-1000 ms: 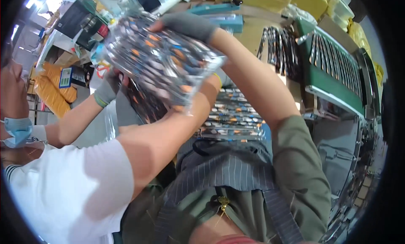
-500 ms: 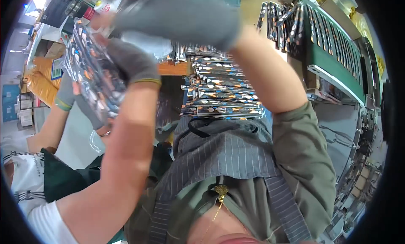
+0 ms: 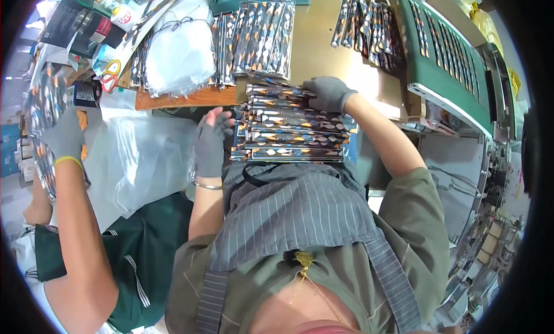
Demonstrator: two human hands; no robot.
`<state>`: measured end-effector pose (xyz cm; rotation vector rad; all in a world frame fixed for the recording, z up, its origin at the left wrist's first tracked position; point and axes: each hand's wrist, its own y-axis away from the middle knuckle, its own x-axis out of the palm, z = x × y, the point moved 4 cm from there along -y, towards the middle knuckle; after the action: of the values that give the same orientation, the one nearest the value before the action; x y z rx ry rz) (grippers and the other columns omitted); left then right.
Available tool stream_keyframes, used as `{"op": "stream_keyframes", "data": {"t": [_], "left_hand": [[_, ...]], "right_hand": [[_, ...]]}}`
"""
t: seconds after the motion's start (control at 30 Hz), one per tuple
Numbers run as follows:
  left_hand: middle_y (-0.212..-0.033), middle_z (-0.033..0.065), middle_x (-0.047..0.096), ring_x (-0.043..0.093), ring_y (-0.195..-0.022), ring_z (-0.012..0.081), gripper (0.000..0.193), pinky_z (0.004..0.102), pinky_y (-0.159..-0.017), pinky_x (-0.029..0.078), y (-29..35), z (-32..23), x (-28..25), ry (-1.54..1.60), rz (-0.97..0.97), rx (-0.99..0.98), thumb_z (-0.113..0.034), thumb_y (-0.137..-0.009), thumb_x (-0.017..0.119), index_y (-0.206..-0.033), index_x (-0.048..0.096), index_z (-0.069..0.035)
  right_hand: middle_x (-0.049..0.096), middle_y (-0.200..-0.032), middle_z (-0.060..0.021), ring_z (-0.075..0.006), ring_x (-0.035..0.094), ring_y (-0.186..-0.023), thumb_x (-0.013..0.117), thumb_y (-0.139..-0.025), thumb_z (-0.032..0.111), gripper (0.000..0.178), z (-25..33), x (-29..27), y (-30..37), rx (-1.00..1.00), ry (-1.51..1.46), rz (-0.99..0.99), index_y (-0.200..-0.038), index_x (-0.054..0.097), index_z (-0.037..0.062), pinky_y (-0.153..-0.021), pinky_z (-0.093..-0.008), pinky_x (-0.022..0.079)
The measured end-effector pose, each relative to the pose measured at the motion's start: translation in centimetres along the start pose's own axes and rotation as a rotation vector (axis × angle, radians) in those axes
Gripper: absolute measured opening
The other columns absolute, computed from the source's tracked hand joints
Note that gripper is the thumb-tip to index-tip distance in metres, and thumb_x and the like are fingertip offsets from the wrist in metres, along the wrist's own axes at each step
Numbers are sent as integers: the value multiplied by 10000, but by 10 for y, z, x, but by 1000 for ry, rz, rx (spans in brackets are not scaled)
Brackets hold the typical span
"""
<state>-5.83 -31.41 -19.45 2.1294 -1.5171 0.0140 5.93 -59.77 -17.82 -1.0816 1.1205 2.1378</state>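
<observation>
In front of my apron lies a stack of long, flat black packets (image 3: pixel 291 123) with white, orange and blue leaf shapes, in overlapping rows. My right hand (image 3: pixel 330 94), in a grey glove, rests at the stack's far right end, fingers curled onto a packet there. My left hand (image 3: pixel 212 140), gloved with bare fingertips, is raised just left of the stack. Its fingers are loosely bent and apart, with nothing in them. At the far left, a co-worker's gloved hand (image 3: pixel 64 135) grips a bundle of similar packets (image 3: pixel 47 103) in clear wrap.
Clear plastic bags (image 3: pixel 182 54) lie beside more packets (image 3: pixel 262 36) at the back. Further packets (image 3: pixel 369 31) sit near a green slotted rack (image 3: pixel 444 62) on the right. Orange-handled scissors (image 3: pixel 111 74) and bottles stand back left. A large clear bag (image 3: pixel 144 155) spreads left of me.
The wrapped bundle has moved farther left in the co-worker's hand. My left hand has come away from it toward the stack. My right arm has swung back from the far left onto the stack.
</observation>
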Motion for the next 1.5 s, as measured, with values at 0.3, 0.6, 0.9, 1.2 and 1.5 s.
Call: {"op": "stream_keyframes", "data": {"t": [0.3,0.6,0.9,1.2,1.5], "left_hand": [[-934,91,658,629,-773,129,246,231,-658,499,-9,-27,89,-268,213,285,-169,-928,534,-1101,585,-2],[-667,7,595,556,-631,81,227,244,-594,457,-36,-41,166,-322,276,119,-230,-873,614,-854,662,-10],[-820,50,649,586,-785,102,268,245,-732,461,-79,-46,156,-180,383,132,-240,-881,592,-910,664,17],[-798,60,627,633,-704,149,277,273,-608,508,-114,-113,122,-202,213,212,-289,-858,635,-931,621,-22],[-826,89,633,632,-684,165,274,267,-589,522,-144,-91,90,-156,176,138,-213,-855,632,-1005,586,11]], "right_hand": [[598,-776,-36,-81,574,-626,568,-856,189,200,-1,-26,34,-80,-1181,-129,-986,539,39,-532,-213,446],[639,-701,-51,-93,577,-553,534,-926,347,373,49,-31,26,-12,-1269,-266,-877,636,-8,-490,-207,439],[605,-803,-41,-97,556,-698,474,-958,332,366,33,-8,-42,-165,-1219,-313,-1010,607,-5,-626,-255,445],[663,-764,-135,-305,635,-725,687,-754,372,283,11,-38,-27,-82,-73,-75,-816,691,96,-678,-384,495],[607,-708,-153,-328,603,-680,647,-748,179,160,-1,-8,-4,-64,-81,-282,-822,585,51,-635,-397,484]]}}
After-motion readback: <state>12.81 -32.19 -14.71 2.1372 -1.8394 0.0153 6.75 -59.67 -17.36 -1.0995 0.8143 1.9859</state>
